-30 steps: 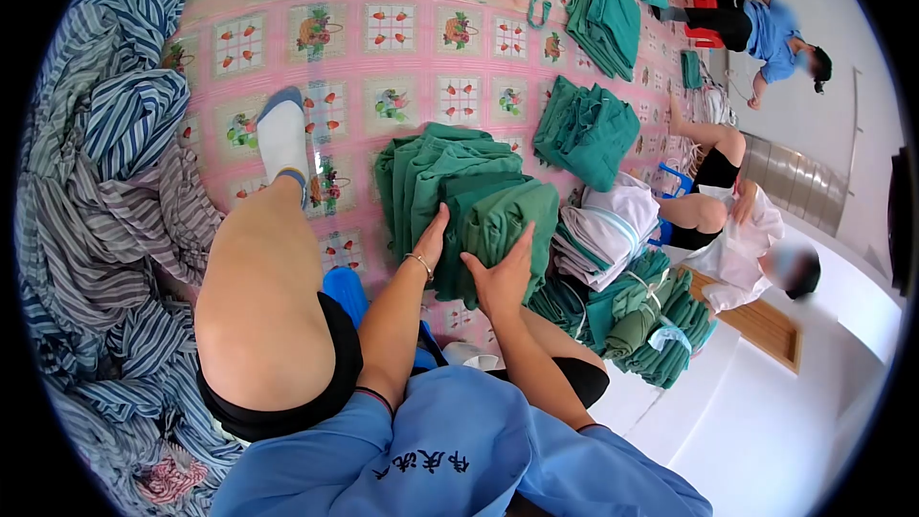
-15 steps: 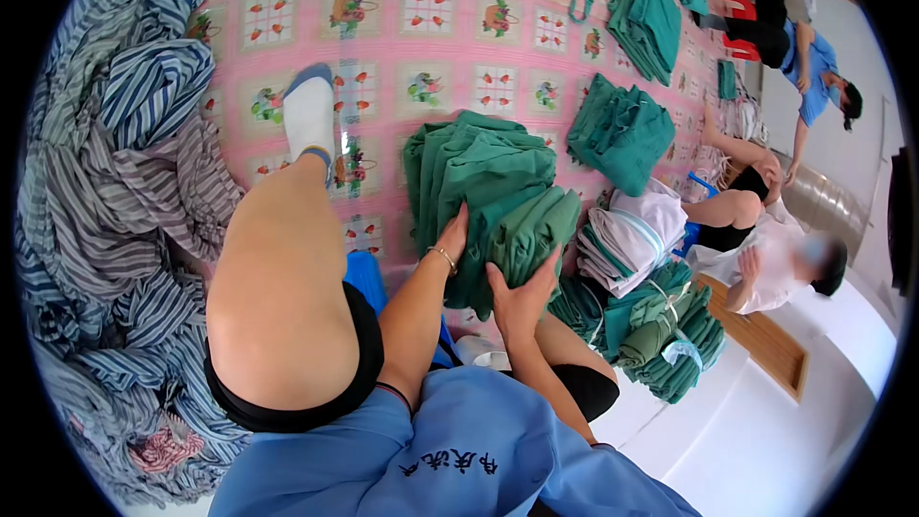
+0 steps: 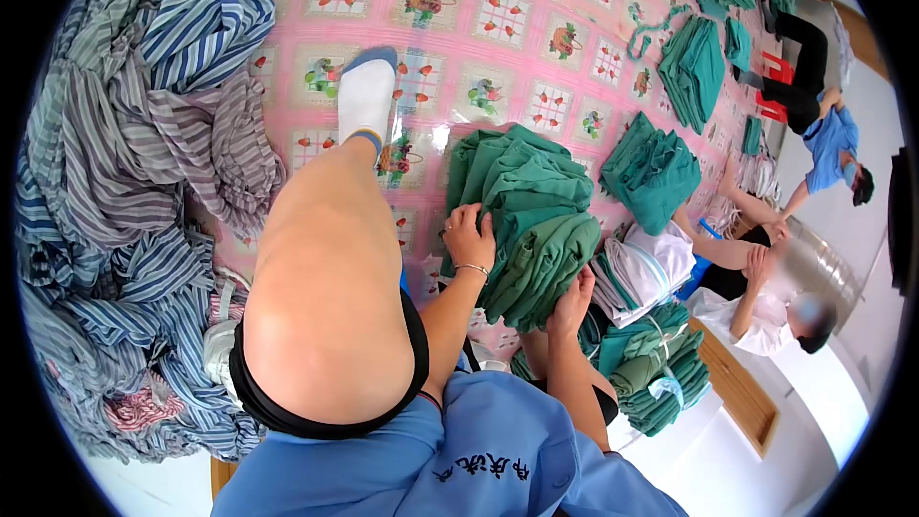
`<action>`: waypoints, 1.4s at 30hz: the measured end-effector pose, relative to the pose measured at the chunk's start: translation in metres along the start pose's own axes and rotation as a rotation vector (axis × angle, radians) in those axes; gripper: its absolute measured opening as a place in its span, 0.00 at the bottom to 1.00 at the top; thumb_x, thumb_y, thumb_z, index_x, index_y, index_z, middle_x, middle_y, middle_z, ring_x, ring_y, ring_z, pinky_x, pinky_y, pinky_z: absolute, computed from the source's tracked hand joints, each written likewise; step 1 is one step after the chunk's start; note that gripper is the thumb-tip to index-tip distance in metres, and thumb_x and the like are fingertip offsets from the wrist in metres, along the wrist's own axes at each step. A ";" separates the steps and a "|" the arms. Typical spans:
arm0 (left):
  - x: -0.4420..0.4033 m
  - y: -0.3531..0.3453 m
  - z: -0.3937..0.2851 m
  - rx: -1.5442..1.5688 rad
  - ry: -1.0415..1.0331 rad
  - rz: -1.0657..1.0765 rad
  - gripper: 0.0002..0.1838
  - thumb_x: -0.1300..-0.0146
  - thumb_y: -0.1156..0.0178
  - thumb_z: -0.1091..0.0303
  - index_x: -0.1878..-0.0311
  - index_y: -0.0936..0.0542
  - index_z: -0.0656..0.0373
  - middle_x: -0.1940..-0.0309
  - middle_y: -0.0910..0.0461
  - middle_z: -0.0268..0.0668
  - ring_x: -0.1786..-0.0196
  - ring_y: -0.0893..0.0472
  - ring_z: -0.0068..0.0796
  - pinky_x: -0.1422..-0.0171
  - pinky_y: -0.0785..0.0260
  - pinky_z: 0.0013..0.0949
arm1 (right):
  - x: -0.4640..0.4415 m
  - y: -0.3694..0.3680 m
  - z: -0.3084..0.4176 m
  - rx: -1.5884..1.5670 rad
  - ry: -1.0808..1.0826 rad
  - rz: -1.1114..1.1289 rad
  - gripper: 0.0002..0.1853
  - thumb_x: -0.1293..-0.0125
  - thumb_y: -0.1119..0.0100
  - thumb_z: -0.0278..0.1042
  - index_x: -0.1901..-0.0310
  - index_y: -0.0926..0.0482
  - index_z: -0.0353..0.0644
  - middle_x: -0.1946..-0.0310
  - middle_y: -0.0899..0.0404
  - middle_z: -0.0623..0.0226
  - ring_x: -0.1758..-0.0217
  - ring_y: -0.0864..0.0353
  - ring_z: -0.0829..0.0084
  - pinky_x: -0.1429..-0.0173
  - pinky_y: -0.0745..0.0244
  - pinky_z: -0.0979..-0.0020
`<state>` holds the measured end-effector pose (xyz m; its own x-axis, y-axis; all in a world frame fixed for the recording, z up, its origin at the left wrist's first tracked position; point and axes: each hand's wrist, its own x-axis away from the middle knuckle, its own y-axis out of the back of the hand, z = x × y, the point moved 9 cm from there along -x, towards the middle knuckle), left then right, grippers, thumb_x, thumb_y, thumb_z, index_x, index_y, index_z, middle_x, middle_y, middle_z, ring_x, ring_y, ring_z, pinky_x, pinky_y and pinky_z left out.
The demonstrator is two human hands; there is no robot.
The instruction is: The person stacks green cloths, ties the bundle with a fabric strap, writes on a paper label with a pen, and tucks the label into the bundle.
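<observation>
Floor [image 3: 498, 19]: perhaps one pile [image 3: 531, 230] between hands [image 3: 471, 241] [image 3: 571, 304]

This is looking like the folding room of a commercial laundry. Folded green garments [image 3: 526, 163] are sitting in stacks on a fruit-print floor covering [image 3: 467, 50], tied green bundles [image 3: 661, 359] are lying beside folded white linens [image 3: 639, 273], and a striped fabric heap [image 3: 105, 153] is sprawling opposite. A lettered blue shirt [image 3: 488, 479] is suggesting a uniform, and a blue-shirted co-worker [image 3: 831, 148] is sitting farther off.
</observation>
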<state>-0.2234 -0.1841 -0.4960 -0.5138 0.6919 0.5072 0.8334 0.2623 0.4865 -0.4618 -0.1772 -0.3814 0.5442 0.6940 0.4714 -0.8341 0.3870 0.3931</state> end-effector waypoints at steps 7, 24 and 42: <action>0.005 -0.011 -0.001 0.240 0.290 0.234 0.14 0.34 0.47 0.62 0.49 0.29 0.56 0.61 0.20 0.43 0.57 0.22 0.49 0.52 0.32 0.45 | -0.011 0.001 0.002 0.168 0.049 -0.035 0.12 0.29 0.53 0.34 0.48 0.30 0.40 0.55 0.24 0.68 0.52 0.24 0.74 0.47 0.29 0.72; 0.005 -0.012 0.000 -0.050 0.106 0.082 0.14 0.42 0.40 0.69 0.53 0.28 0.55 0.42 0.32 0.44 0.40 0.32 0.52 0.42 0.36 0.50 | -0.012 -0.004 -0.002 0.004 -0.051 -0.015 0.16 0.28 0.53 0.37 0.45 0.30 0.38 0.52 0.22 0.63 0.52 0.22 0.70 0.47 0.27 0.69; -0.017 -0.044 0.096 0.661 0.372 0.172 0.37 0.30 0.62 0.39 0.31 0.39 0.62 0.33 0.37 0.43 0.33 0.36 0.39 0.28 0.48 0.39 | -0.015 -0.039 0.046 0.566 0.137 0.270 0.26 0.37 0.41 0.38 0.39 0.33 0.39 0.43 0.33 0.53 0.42 0.32 0.59 0.37 0.38 0.63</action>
<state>-0.2313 -0.1431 -0.5943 -0.3038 0.5187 0.7992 0.7958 0.5993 -0.0865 -0.4337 -0.2306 -0.3678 0.2742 0.8078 0.5218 -0.7427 -0.1668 0.6485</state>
